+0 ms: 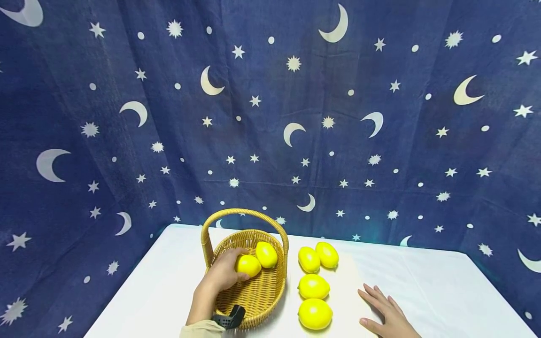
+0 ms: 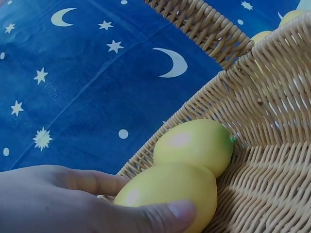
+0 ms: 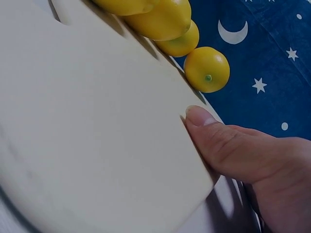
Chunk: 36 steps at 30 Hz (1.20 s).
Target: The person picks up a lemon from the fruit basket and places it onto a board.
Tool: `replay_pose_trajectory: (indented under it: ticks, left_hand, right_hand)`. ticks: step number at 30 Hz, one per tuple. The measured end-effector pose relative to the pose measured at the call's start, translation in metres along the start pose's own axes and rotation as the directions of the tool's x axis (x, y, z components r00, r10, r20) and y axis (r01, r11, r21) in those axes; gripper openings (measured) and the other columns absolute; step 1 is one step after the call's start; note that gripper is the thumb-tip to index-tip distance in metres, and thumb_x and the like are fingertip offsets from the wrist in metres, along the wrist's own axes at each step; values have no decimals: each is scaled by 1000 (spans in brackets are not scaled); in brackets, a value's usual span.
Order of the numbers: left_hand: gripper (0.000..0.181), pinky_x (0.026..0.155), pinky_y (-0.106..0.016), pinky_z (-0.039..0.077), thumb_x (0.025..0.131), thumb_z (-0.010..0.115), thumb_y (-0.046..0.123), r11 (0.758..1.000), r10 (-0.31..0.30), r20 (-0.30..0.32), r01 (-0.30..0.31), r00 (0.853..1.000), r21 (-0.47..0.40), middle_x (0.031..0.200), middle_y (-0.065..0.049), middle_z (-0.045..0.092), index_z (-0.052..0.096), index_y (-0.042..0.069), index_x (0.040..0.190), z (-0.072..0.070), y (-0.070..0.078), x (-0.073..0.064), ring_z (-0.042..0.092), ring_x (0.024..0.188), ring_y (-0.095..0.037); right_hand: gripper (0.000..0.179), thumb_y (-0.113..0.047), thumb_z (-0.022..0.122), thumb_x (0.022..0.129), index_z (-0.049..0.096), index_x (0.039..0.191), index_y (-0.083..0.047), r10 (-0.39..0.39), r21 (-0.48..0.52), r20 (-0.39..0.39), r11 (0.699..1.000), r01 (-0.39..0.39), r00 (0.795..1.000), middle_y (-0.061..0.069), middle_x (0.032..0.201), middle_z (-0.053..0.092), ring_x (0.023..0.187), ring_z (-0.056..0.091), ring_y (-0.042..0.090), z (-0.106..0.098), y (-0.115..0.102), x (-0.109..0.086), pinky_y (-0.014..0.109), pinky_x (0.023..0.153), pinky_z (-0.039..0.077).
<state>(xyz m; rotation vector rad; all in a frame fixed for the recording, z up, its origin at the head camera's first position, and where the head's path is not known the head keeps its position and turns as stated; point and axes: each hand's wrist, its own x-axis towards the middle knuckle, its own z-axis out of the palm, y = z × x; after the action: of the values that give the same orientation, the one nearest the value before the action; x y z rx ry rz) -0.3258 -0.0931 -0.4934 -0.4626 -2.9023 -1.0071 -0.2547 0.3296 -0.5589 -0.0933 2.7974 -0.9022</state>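
My left hand (image 1: pixel 228 271) reaches into a yellow wicker basket (image 1: pixel 262 295) and grips a lemon (image 1: pixel 249 266), with the thumb across its near side in the left wrist view. Against this fruit leans a second lemon (image 2: pixel 197 143), lying by the basket wall. To the right, my right hand (image 1: pixel 386 312) has its fingers spread, beside a thin cream-coloured board (image 3: pixel 107 121). Its thumb lies at the board's edge in the right wrist view. Several lemons (image 1: pixel 313 286) form a line between the basket and this hand.
The basket's tall arched handle (image 1: pixel 245 212) stands upright over it. White cloth covers the table (image 1: pixel 156 281). A dark blue curtain (image 1: pixel 270 141) with moons and stars hangs behind and at the sides. A black strap (image 1: pixel 230 317) circles the left wrist.
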Motion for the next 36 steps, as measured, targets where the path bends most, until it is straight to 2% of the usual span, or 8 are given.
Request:
replay_pose_trajectory:
  ticks: [4,8,18,25,36]
  left_hand:
    - [56,97,-50,45,70,83,14,1000,-8,-6,8,1000,-12,121,-14,60,59,6,120,-1,-1,1,55,113,-32]
    - [54,96,-49,45,69,84,17,1000,-4,-23,4,1000,-20,119,-11,61,60,8,117,-2,-1,2,56,112,-30]
    - [52,97,-48,45,71,83,23,998,25,-60,-28,998,-63,118,-7,62,64,12,118,-4,1,3,57,111,-27]
    - [50,94,-45,46,74,81,29,998,-3,-65,-1,998,-69,117,-2,61,64,18,119,-4,4,3,55,109,-22]
    - [51,96,-46,46,74,81,27,998,14,-71,-19,997,-67,117,-5,61,64,13,120,-10,14,1,56,110,-24]
  right_hand:
    - [76,-49,69,78,49,138,-7,27,-6,0,1000,-27,1000,25,149,34,138,13,53,1,-3,1,75,104,3]
    - [76,-49,69,78,49,137,-6,16,-19,-7,1000,-16,1000,25,148,34,137,14,54,0,-3,0,75,103,4]
    - [78,-51,69,78,48,138,-6,36,-16,-3,999,-36,999,26,148,33,137,13,54,-1,-4,-1,75,103,3]
    - [76,-50,67,80,47,139,-5,17,4,10,1000,-17,1000,26,149,32,137,12,54,-1,-3,-1,76,103,1]
    - [78,-51,67,79,47,138,-4,25,10,0,1000,-25,1000,26,149,32,137,12,54,-1,-4,-3,74,104,1]
